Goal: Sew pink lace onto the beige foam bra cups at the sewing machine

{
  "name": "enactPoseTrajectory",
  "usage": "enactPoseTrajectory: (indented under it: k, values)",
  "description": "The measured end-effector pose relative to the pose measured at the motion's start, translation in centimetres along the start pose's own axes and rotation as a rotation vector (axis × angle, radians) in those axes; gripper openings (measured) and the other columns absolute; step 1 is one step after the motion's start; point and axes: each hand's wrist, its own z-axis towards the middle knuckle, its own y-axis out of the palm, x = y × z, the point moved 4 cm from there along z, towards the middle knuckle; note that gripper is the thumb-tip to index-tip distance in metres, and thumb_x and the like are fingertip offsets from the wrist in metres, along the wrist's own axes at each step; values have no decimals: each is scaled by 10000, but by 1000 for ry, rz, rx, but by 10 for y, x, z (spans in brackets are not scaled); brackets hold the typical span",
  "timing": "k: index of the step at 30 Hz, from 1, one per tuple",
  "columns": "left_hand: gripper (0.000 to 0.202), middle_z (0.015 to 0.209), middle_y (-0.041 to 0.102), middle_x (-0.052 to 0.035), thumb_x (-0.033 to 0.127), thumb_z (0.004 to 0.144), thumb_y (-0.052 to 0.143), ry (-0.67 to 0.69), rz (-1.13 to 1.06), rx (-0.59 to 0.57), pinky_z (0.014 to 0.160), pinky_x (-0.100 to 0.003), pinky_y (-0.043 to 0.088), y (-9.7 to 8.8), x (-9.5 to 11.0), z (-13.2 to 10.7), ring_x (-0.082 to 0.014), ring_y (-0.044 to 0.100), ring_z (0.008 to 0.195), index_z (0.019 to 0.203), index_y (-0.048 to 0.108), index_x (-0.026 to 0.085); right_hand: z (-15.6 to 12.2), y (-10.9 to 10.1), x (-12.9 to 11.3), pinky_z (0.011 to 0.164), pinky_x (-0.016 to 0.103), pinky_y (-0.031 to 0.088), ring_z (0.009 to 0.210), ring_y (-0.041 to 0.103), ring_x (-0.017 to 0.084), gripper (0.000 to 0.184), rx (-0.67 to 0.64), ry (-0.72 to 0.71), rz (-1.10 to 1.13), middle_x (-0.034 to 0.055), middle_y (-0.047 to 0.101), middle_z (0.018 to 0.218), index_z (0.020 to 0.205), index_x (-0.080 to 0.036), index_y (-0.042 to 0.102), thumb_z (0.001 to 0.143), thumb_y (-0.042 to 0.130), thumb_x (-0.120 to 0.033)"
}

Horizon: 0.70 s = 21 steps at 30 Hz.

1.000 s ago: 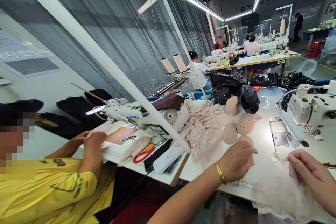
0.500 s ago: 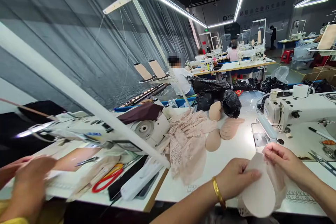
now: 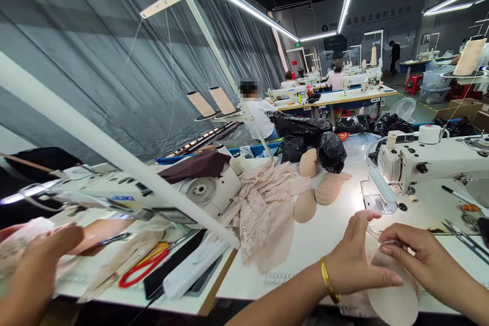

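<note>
Both hands, left hand (image 3: 353,265) and right hand (image 3: 414,260), pinch 1 foam cup (image 3: 393,300) near the sewing machine (image 3: 428,160); keep edges aligned, lace flat

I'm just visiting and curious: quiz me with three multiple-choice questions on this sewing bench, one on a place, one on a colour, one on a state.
1. Where is the lace pile?
A. left of the foam cups
B. on the sewing machine
C. on the floor

2. What colour are the scissor handles?
A. blue
B. red
C. green

3. How is the foam cup at the table edge?
A. lying untouched
B. stacked
C. held by both hands

Answers: 1 A, it lies left of the stacked cups. 2 B, plainly red. 3 C, left hand and right hand grip it.
</note>
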Motion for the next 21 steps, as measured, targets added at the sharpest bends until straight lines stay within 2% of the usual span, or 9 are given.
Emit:
enactPoseTrajectory:
  k: [2, 3, 5, 7, 9, 11, 13, 16, 21]
  values:
    - [673, 1045, 648, -40, 570, 618, 891, -45, -120, -256, 821, -333, 510, -5, 1, 0, -216, 609, 947, 1088, 589, 194, -1, -7, -16, 677, 280, 543, 753, 691, 177, 153, 110, -170, -74, -2, 740, 858, 992, -293, 707, 1040, 562, -308]
    - [517, 885, 621, 4, 545, 693, 837, -90, -129, -301, 711, -279, 479, -11, 1, 0, -164, 585, 799, 972, 588, 188, -1, -10, -23, 676, 280, 550, 760, 698, 178, 136, 179, -253, -115, 1, 746, 872, 1033, -304, 702, 1033, 571, -267]
    - [324, 701, 510, 54, 412, 764, 760, -78, 17, -166, 580, -226, 366, -35, 3, 3, -101, 468, 625, 804, 527, 190, -1, -13, -30, 694, 293, 567, 783, 708, 186, 185, 315, -374, -202, 11, 755, 898, 1112, -313, 682, 1009, 590, -189]
    - [194, 655, 478, 57, 255, 796, 682, 118, 350, 83, 570, -239, 315, -60, 12, 5, -98, 420, 593, 763, 501, 195, 1, -11, -24, 747, 314, 588, 838, 725, 198, 264, 396, -438, -270, 26, 767, 946, 1178, -308, 660, 989, 596, -135]
    - [110, 663, 527, 29, 153, 868, 582, 359, 729, 190, 627, -275, 343, -69, 19, 3, -125, 462, 622, 779, 534, 197, 7, -4, -8, 795, 334, 602, 900, 741, 209, 307, 380, -460, -339, 45, 780, 1012, 1216, -301, 654, 991, 565, -111]
    - [173, 692, 584, 0, 110, 940, 520, 511, 1056, 146, 695, -312, 379, -64, 13, 2, -153, 512, 664, 801, 572, 200, 14, 4, 15, 816, 347, 607, 943, 748, 215, 329, 271, -468, -433, 55, 787, 1076, 1233, -302, 665, 1008, 513, -116]
    - [180, 725, 620, -12, 202, 980, 592, 582, 1224, -25, 745, -337, 414, -50, -2, 5, -173, 545, 695, 800, 582, 198, 22, 8, 37, 811, 344, 609, 935, 751, 213, 331, 136, -474, -508, 50, 793, 1083, 1210, -306, 693, 1021, 478, -139]
    - [198, 816, 657, -29, 311, 965, 676, 658, 1218, -226, 800, -344, 450, -25, -21, 18, -195, 588, 788, 830, 589, 194, 30, 0, 59, 796, 312, 606, 891, 746, 188, 317, 8, -489, -528, 19, 797, 1032, 1145, -316, 720, 1034, 463, -166]
    - [47, 901, 656, -58, 128, 930, 598, 627, 1222, -246, 731, -340, 449, -3, -34, 59, -214, 602, 841, 919, 597, 175, 31, -17, 75, 803, 314, 588, 970, 707, 194, 328, -192, -501, -648, 20, 773, 1141, 1208, -295, 686, 1067, 428, -150]
